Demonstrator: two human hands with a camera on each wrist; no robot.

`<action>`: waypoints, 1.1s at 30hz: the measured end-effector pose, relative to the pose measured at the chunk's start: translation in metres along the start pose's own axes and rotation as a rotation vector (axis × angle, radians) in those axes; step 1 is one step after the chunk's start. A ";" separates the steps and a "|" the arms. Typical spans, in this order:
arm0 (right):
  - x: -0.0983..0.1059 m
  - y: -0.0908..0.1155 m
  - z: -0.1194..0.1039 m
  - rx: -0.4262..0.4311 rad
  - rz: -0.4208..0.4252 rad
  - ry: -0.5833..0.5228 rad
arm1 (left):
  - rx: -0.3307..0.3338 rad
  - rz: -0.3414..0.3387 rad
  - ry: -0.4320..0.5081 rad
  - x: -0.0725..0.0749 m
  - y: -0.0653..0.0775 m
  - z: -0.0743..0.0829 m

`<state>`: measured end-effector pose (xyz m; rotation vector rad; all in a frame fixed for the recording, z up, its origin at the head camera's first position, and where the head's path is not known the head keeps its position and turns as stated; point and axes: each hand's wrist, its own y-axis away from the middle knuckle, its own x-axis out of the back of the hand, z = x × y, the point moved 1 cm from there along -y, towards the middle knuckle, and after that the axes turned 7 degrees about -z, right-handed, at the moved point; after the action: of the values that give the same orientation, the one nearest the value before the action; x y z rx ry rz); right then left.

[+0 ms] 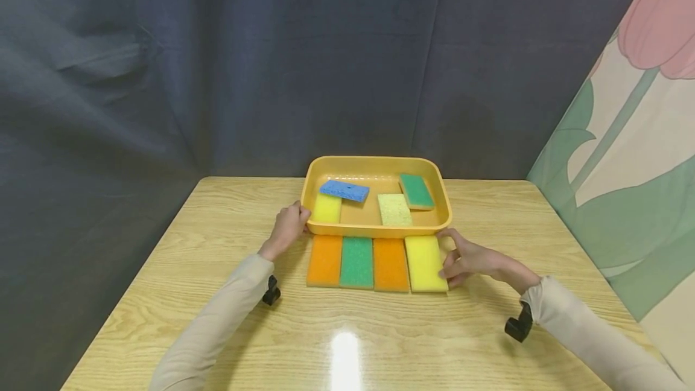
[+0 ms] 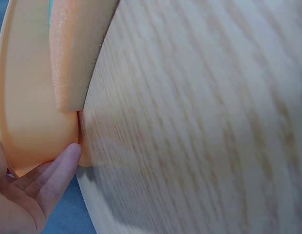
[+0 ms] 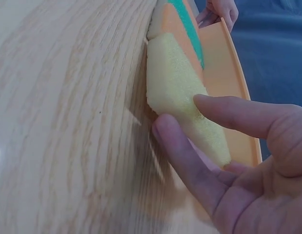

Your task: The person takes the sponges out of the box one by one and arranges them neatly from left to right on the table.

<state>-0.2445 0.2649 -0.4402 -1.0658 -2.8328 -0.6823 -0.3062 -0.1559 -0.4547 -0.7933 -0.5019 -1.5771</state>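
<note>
Four sponges lie flat in a row against the near wall of a yellow-orange plastic tray [image 1: 376, 232]: an orange sponge [image 1: 324, 260], a green sponge [image 1: 356, 263], another orange sponge [image 1: 391, 265] and a yellow sponge [image 1: 426, 264] at the right end. My left hand [image 1: 289, 229] grips the tray's left end, fingers against the outer wall. My right hand [image 1: 468, 257] is at the right edge of the yellow sponge, one digit on its top face and another at its side. In the right wrist view its fingers [image 3: 178, 141] curve about that edge.
Inside the tray, a blue sponge [image 1: 344, 190] leans over a yellow sponge [image 1: 327, 209]. A pale yellow sponge [image 1: 394, 210] lies beside a green sponge [image 1: 416, 190]. A dark curtain [image 1: 347, 65] hangs behind the wooden table [image 1: 260, 343]; a floral cloth [image 1: 635, 155] hangs at right.
</note>
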 end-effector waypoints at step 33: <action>-0.010 -0.005 -0.002 -0.046 0.073 0.025 | -0.008 -0.012 0.035 0.000 -0.001 -0.002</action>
<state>-0.2404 0.2547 -0.4426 -1.1522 -2.7546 -0.7528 -0.3072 -0.1569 -0.4558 -0.7689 -0.4761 -1.6021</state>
